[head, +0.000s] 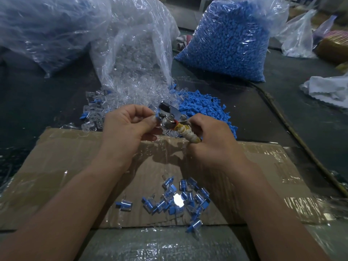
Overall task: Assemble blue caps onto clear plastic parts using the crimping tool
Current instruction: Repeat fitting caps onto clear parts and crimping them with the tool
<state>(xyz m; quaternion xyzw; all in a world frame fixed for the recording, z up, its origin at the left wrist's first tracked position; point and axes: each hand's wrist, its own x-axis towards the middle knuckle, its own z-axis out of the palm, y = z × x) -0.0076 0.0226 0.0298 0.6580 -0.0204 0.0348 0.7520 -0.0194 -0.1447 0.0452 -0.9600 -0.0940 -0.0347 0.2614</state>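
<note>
Blue cap (154,117), at the centre of the head view, is pinched in the fingertips of the left hand (130,125) and touches the metal head of the crimping tool (170,117). The clear part under the cap is too small to make out. The right hand (211,136) is curled around the tool's tape-wrapped handle. Just behind the hands lie a loose heap of blue caps (203,108) and a spilled bag of clear parts (135,59). Finished pieces (178,198) are scattered at lower centre on taped cardboard (75,157).

The fingertips sit right against the tool head, so a squeeze could likely nip them. A tilted cap would probably crimp crooked or spring out into the heap.
</note>
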